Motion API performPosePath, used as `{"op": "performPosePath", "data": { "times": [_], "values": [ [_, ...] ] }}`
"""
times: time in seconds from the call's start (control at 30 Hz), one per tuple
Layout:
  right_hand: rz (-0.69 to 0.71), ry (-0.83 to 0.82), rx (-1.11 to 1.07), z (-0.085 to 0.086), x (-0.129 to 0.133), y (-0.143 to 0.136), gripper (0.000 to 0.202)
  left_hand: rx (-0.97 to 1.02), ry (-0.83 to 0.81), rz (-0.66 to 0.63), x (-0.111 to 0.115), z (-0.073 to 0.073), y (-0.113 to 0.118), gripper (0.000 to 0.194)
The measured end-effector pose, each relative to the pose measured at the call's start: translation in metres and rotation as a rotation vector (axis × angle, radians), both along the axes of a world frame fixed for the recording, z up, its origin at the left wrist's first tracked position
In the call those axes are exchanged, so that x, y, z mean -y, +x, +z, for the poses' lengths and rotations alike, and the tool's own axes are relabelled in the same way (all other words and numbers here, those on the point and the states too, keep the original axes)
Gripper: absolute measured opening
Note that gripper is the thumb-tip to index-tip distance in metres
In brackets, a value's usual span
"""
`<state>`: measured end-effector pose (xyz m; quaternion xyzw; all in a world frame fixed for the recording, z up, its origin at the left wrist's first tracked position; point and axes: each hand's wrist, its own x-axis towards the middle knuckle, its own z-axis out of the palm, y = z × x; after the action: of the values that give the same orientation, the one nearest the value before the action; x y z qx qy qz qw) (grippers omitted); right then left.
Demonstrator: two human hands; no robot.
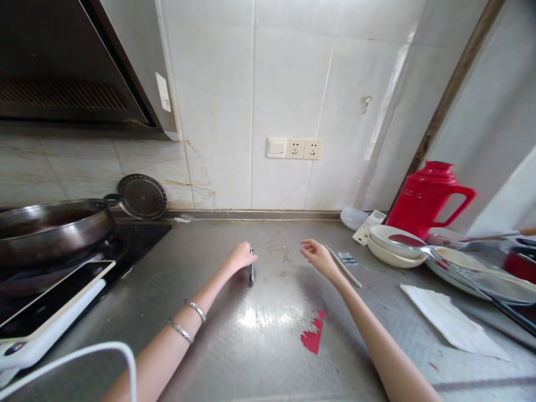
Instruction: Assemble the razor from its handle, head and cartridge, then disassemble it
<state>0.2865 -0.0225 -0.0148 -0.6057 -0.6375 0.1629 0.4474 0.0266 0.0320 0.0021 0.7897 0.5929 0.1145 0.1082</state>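
Observation:
My left hand is closed around a slim dark-and-silver tool, whose narrow end points down toward the steel counter. The kind of tool is too small to make out. My right hand hangs over the counter, fingers loosely bent and apart, with nothing visible in it. Beside that hand lies a thin pale strip, and just past it a small clear packet. Nearer to me, between my forearms, is a red paper piece with a jagged edge.
A pan sits on the black stove at left, with a phone on a white stand and a white cable in front. At right are a red thermos, stacked bowls, plates and a white napkin.

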Motion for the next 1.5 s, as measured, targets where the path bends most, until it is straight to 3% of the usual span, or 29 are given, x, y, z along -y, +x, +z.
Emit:
{"op": "performPosePath", "data": {
  "times": [0.2,0.43,0.73,0.97,1.3,1.5],
  "values": [
    [-0.113,0.017,0.136,0.005,0.003,0.009,0.028,-0.044,0.012,-0.028,0.005,-0.011,0.005,0.02],
    [-0.214,0.016,0.395,0.0,-0.002,0.043,0.029,-0.067,0.018,-0.045,0.01,-0.01,0.007,0.022],
    [-0.346,-0.205,0.561,-0.011,0.003,0.085,0.025,-0.057,-0.016,0.021,0.025,-0.008,-0.003,0.033],
    [-0.44,-0.333,0.617,-0.017,0.005,0.087,0.029,-0.035,0.003,0.057,0.031,-0.015,-0.006,0.039],
    [-0.468,-0.406,0.565,-0.01,0.011,0.079,0.024,0.079,0.048,0.126,0.032,-0.031,-0.005,0.044],
    [-0.332,-0.3,0.428,0.004,0.006,0.045,0.018,0.111,0.03,0.086,0.033,-0.026,-0.006,0.046]
  ]
}}
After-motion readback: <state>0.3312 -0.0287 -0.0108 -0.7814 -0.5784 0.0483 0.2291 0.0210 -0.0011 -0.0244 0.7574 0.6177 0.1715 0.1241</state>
